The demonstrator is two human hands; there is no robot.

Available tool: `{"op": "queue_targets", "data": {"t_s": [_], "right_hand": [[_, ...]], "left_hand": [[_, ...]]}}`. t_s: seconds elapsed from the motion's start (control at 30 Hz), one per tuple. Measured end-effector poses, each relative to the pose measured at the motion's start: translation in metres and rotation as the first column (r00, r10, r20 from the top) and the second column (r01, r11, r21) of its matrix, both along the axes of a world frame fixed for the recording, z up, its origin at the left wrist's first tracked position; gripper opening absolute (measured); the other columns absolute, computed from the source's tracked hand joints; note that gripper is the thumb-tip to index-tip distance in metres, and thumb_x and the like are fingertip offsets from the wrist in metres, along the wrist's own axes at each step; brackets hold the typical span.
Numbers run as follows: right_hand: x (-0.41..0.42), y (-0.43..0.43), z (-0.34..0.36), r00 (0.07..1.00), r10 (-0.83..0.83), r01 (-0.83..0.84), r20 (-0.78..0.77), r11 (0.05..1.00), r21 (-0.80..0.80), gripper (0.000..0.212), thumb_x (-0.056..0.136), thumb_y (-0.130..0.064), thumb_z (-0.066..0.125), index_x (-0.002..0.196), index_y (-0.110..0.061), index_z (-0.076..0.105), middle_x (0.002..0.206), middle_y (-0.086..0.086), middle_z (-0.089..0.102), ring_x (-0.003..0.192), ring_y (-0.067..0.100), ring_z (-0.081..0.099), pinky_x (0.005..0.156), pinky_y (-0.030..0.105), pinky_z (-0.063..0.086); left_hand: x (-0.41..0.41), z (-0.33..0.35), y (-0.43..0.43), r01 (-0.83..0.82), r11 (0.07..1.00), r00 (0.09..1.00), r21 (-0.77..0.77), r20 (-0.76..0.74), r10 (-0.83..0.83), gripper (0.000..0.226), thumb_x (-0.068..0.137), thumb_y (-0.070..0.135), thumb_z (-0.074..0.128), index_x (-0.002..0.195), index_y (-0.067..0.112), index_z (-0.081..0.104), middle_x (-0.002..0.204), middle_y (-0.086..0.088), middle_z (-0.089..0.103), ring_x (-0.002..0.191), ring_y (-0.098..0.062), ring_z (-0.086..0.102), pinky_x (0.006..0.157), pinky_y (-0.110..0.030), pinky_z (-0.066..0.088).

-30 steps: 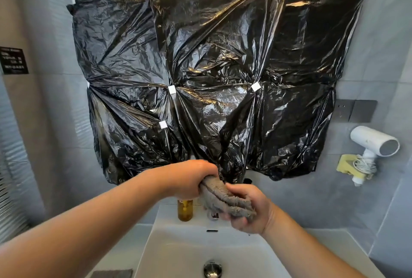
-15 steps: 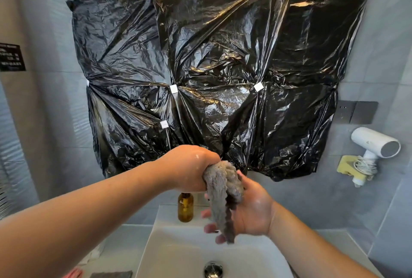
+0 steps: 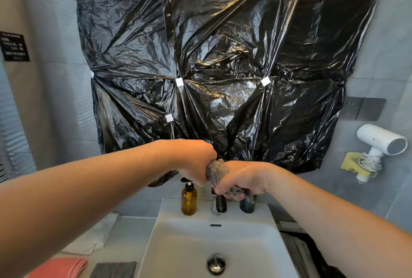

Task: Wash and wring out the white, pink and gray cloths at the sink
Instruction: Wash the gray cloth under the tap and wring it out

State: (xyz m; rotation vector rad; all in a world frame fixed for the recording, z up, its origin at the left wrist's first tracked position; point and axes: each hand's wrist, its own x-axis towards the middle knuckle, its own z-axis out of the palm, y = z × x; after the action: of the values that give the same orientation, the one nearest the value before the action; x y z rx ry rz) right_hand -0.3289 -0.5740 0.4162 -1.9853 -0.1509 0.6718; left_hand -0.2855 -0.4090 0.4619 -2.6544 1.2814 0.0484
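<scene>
Both hands wring the gray cloth [image 3: 217, 168] above the sink [image 3: 169, 214].
The right hand [image 3: 244, 180], open under the dangling cloth 0.5 s ago, now closes its grip round the lower end; the left hand [image 3: 196, 164] grips the upper end, fists close together over the faucet [image 3: 218, 205].

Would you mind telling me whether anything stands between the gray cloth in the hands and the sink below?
The left hand and right hand grip the gray cloth directly. Just beneath it stands the faucet, at the back of the sink, whose bowl in front looks unobstructed.
</scene>
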Motion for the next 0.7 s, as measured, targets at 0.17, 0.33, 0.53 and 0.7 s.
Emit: {"op": "queue_targets", "data": {"t_s": [0.17,0.33,0.53,0.7], "right_hand": [[0.020,0.003,0.009,0.996,0.060,-0.042,0.062,0.964,-0.264,0.019,0.073,-0.008,0.064,0.068,-0.016,0.047,0.060,0.003,0.044,0.045,0.013,0.037,0.042,0.020,0.027],[0.033,0.000,0.014,0.995,0.043,-0.002,0.092,0.915,-0.403,0.022,0.077,-0.002,0.056,0.067,-0.016,0.044,0.057,0.000,0.041,0.043,0.012,0.033,0.048,0.025,0.024],[0.039,-0.009,0.014,0.995,0.080,-0.046,0.067,0.913,-0.406,0.026,0.069,-0.021,0.077,0.086,-0.010,0.061,0.086,0.016,0.057,0.069,0.028,0.052,0.061,0.036,0.046],[0.041,-0.022,0.011,1.000,-0.002,0.003,0.004,0.967,-0.255,0.010,0.090,0.004,0.060,0.086,-0.005,0.058,0.078,0.013,0.063,0.061,0.021,0.064,0.051,0.028,0.055]], "left_hand": [[0.018,0.003,-0.011,-0.109,0.994,0.973,0.012,-0.205,0.109,0.017,0.077,0.017,0.074,0.090,0.019,0.064,0.089,-0.005,0.068,0.080,-0.021,0.066,0.073,-0.032,0.059],[0.031,0.002,-0.015,-0.228,0.973,0.884,-0.040,-0.428,0.190,0.027,0.080,0.008,0.073,0.105,0.014,0.067,0.093,0.000,0.062,0.085,-0.018,0.062,0.065,-0.028,0.057],[0.031,0.000,-0.016,-0.255,0.962,0.845,-0.098,-0.505,0.173,0.025,0.083,0.007,0.075,0.101,0.017,0.061,0.095,0.000,0.059,0.084,-0.017,0.063,0.066,-0.028,0.061],[0.033,-0.004,-0.024,-0.223,0.960,0.907,-0.168,-0.397,0.141,0.021,0.082,0.005,0.070,0.096,0.013,0.059,0.089,-0.006,0.059,0.071,-0.017,0.066,0.058,-0.025,0.059]]}}
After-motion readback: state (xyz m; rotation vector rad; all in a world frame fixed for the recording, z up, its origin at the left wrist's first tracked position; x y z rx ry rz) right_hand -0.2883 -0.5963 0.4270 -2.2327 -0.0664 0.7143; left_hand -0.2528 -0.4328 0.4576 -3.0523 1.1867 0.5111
